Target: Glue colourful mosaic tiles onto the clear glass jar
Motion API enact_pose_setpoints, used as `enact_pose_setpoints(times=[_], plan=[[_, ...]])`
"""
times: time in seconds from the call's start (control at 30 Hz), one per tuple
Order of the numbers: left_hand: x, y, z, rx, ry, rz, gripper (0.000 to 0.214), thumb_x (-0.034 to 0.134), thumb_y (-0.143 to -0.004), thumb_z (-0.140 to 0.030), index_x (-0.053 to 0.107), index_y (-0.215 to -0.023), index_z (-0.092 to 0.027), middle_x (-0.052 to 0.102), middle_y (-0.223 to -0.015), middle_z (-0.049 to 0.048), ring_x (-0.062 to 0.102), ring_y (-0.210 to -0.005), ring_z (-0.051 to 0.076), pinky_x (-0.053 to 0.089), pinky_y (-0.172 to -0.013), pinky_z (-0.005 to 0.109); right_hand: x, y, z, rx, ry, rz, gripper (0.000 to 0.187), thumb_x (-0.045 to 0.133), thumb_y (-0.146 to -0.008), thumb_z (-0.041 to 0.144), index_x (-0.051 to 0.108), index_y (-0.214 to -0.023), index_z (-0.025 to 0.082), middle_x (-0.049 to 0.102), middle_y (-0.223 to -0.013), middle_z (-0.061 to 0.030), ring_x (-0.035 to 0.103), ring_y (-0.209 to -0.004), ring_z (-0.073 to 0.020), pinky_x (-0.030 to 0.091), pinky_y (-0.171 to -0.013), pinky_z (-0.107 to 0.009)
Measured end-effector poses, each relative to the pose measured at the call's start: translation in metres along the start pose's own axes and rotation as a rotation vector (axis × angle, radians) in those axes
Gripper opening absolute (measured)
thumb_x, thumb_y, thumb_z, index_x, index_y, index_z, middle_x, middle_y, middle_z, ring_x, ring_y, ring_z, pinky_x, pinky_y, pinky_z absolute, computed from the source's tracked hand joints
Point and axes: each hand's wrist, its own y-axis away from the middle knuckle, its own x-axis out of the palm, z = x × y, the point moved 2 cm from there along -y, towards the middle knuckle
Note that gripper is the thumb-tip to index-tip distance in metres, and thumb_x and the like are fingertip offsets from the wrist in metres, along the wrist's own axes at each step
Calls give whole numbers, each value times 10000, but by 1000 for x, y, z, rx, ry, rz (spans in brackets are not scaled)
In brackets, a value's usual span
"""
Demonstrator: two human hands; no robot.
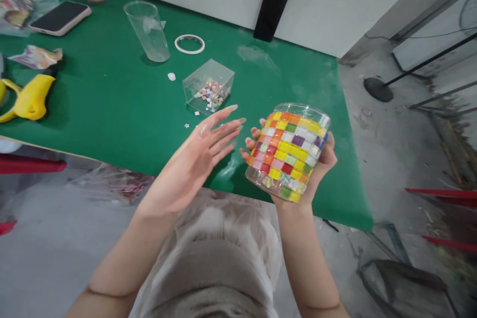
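My right hand (323,161) is wrapped around a clear glass cup (285,151) covered in rows of small coloured mosaic tiles, and holds it tilted above the green table's edge. Near its base, the lowest row of tiles is only partly filled. Left of the cup, my left hand (203,159) is open with its fingers stretched towards it, not touching it. Just beyond those fingers stands a small clear plastic box (208,87) with tiny pale and pink pieces inside. A few loose bits, one a small star (187,125), lie beside the box.
On the green table (122,104) stand a clear empty cup (149,32) and a white ring (190,44). Further left lie a phone (61,17), a yellow-handled tool (32,99) and plastic wrappers (37,56). A black slab (275,2) leans against the wall behind.
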Motion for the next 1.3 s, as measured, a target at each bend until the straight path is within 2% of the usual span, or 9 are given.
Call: enact_pose_setpoints(times=[0.13,0.23,0.33,0.43,0.5,0.6,0.93,1.13,1.3], plan=[[-40,-4,2,191,-385,-378,320,507,-869,-462,580,-1094,-248,661,-929,26,613,-815,145,478,-762,281,-8,-4,-2,11,-117,22,612,358,-727,717,651,-1008,260,708,-998,-67,677,-940,-288,524,-861,-514],[-76,-10,3,170,-651,-514,334,369,-914,-503,554,-921,-226,495,-591,-42,430,-484,97,365,-512,241,-15,-11,-4,-81,-72,-8,506,466,-760,654,639,-1038,268,716,-1025,-53,672,-990,-271,504,-917,-493],[-98,-18,1,97,-1074,-437,286,533,-834,-505,491,-862,-223,445,-548,-67,423,-496,105,330,-523,238,-19,-23,-6,-98,-47,17,433,488,-802,610,618,-1078,302,713,-1067,-24,647,-1066,-248,496,-945,-472],[-102,-26,-1,37,-1396,-247,370,587,-774,-557,490,-912,-227,456,-578,-59,457,-531,129,305,-527,246,-21,-38,-5,-58,-51,65,426,470,-821,610,611,-1088,309,706,-1099,-12,640,-1088,-242,511,-933,-465],[-101,-33,-2,78,-1493,-197,378,556,-793,-565,515,-949,-223,498,-681,-26,490,-592,146,325,-553,254,-22,-48,-3,-11,-37,102,462,463,-815,631,620,-1083,288,707,-1097,-25,649,-1072,-248,525,-913,-460],[-99,-45,-2,154,-1494,-159,327,508,-851,-487,550,-1041,-225,510,-846,15,524,-690,159,386,-648,269,-23,-59,1,6,-36,128,457,470,-813,633,614,-1090,299,715,-1071,-17,658,-1056,-239,540,-889,-451],[-95,-69,5,119,-1455,-183,210,448,-890,-286,563,-1039,-193,461,-785,13,505,-668,173,387,-644,290,-35,-71,-8,93,-87,157,554,396,-815,679,638,-1074,253,740,-997,-62,682,-998,-259,530,-886,-479],[-95,-65,0,142,-1364,-213,164,441,-892,-279,543,-996,-203,435,-742,0,500,-690,176,389,-650,289,-43,-66,-11,81,-158,128,477,394,-848,618,636,-1079,278,734,-1030,-59,664,-1045,-263,508,-919,-499],[-72,-45,-11,153,-1244,-130,193,454,-898,-331,537,-1030,-218,418,-726,-15,467,-669,155,386,-637,281,-42,-65,-10,86,-158,82,501,427,-826,628,634,-1084,252,743,-975,-73,680,-999,-272,517,-903,-489]])
